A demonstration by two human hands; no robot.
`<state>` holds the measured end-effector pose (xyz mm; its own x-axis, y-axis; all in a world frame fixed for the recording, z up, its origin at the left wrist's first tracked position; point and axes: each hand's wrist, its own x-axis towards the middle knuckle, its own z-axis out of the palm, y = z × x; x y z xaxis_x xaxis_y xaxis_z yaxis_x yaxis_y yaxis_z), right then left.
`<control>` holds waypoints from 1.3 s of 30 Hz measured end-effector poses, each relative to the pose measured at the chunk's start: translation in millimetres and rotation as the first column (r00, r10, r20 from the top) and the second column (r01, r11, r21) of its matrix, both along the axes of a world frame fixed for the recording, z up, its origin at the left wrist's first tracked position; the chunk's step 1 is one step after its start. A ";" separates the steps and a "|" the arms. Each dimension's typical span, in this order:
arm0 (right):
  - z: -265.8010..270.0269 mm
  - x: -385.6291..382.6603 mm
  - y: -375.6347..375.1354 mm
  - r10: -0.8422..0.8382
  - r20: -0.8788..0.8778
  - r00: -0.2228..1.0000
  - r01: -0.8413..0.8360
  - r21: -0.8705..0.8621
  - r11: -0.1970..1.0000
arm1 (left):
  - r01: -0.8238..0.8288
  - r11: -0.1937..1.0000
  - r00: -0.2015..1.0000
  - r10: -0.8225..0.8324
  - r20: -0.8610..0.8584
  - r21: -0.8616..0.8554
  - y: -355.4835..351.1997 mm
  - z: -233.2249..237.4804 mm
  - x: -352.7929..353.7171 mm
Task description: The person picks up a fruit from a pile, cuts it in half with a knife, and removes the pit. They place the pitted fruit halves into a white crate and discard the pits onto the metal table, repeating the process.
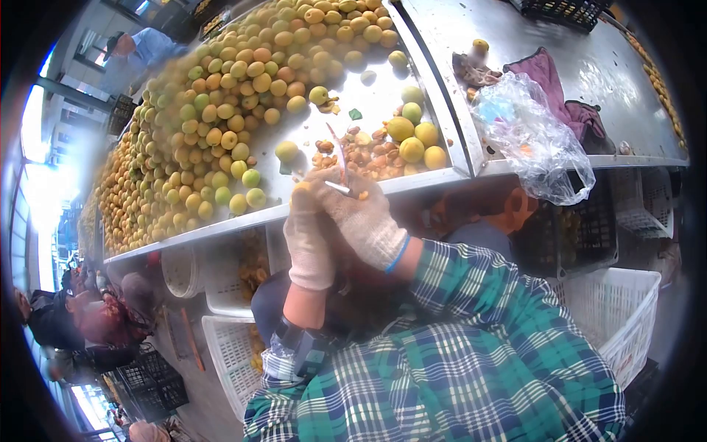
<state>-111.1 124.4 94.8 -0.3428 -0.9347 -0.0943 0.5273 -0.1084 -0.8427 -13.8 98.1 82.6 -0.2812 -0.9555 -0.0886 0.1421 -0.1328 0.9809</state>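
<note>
Both hands wear whitish knit gloves and meet above the table's front edge. My left hand is closed, and a bit of orange fruit, seemingly an apricot, shows at its fingertips. Pressed against it, my right hand is curled round a slim knife-like tool with a thin blade pointing up; a short white stick-like part crosses the fingers. An orange scrap clings to the right glove. Just beyond lie brown apricot pits and several loose yellow apricots.
A large heap of apricots covers the left of the metal table. To the right, past a raised divider, lie a clear plastic bag and purple cloth. White crates stand below. Other people are at left.
</note>
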 end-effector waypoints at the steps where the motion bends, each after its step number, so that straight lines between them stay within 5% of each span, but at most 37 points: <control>1: 0.9 -1.7 -0.7 0.068 -0.028 0.997 -0.067 0.025 0.997 | 0.024 0.999 0.996 -0.022 -0.082 0.028 -1.8 1.0 1.1; 2: -3.6 -2.8 -3.1 0.047 -0.239 0.970 -0.054 -0.023 0.998 | 0.030 0.999 0.994 -0.027 -0.110 0.022 -4.6 -5.0 5.0; 3: -4.4 -4.0 -2.8 0.046 -0.261 0.964 -0.067 -0.070 0.995 | 0.029 0.999 0.991 -0.026 -0.134 0.016 -6.4 -6.4 6.5; 4: -3.4 -3.0 -2.9 0.079 -0.151 0.985 -0.087 -0.049 0.995 | -0.092 0.988 0.987 0.107 -0.122 0.121 -5.6 -7.9 2.3; 5: -1.8 -1.7 -3.5 0.111 -0.038 0.993 -0.112 -0.027 0.993 | -0.077 0.991 0.994 0.068 0.082 0.105 -2.8 -2.7 7.1; 9: 11.5 -15.2 -5.5 0.237 0.103 0.966 -0.255 0.246 0.935 | -0.018 0.999 0.941 0.033 0.336 -0.046 -8.8 -2.7 18.9; 10: 15.5 -12.7 -5.1 0.240 0.166 0.956 -0.279 0.272 0.921 | -0.021 0.999 0.928 0.007 0.371 0.033 -11.7 0.3 27.3; 14: 1.4 -15.1 -13.8 0.178 0.438 0.881 -0.283 0.186 0.941 | -0.074 0.937 0.997 0.077 0.002 0.342 -17.3 22.2 70.4; 17: -0.3 -17.8 -18.9 0.142 0.488 0.861 -0.286 0.234 0.929 | -0.200 0.843 0.925 0.331 -0.188 0.500 -16.9 34.4 114.6; 25: -7.7 -6.2 -24.3 0.203 0.448 0.871 -0.325 0.214 0.921 | -0.396 0.751 0.796 0.568 -0.210 0.529 25.9 19.4 243.8; 29: -14.8 -0.6 -26.4 0.230 0.417 0.879 -0.347 0.231 0.909 | -0.593 0.593 0.678 0.732 -0.058 0.545 51.7 -14.1 316.3; 31: -16.3 3.6 -27.3 0.235 0.393 0.889 -0.345 0.237 0.908 | -0.670 0.742 0.693 0.614 0.377 0.024 71.5 -68.9 394.9; 32: -17.2 5.0 -27.7 0.239 0.385 0.891 -0.347 0.238 0.907 | -0.675 0.737 0.690 0.615 0.381 0.031 80.1 -60.2 406.3; 34: -16.5 10.1 -25.6 0.240 0.370 0.897 -0.343 0.243 0.907 | -0.617 0.787 0.201 0.183 0.963 -0.021 86.2 -28.9 409.3; 35: -15.1 11.2 -25.7 0.236 0.353 0.905 -0.332 0.243 0.911 | -0.607 0.795 0.208 0.180 0.962 -0.017 84.2 -20.0 404.5; 37: -13.5 16.4 -24.9 0.298 0.331 0.895 -0.365 0.161 0.917 | -0.787 0.616 0.412 0.514 0.752 0.011 71.2 -11.7 380.7; 39: -19.1 18.0 -26.9 0.287 0.411 0.865 -0.403 0.228 0.887 | -0.690 0.712 0.668 0.557 0.494 0.129 43.9 -5.6 325.2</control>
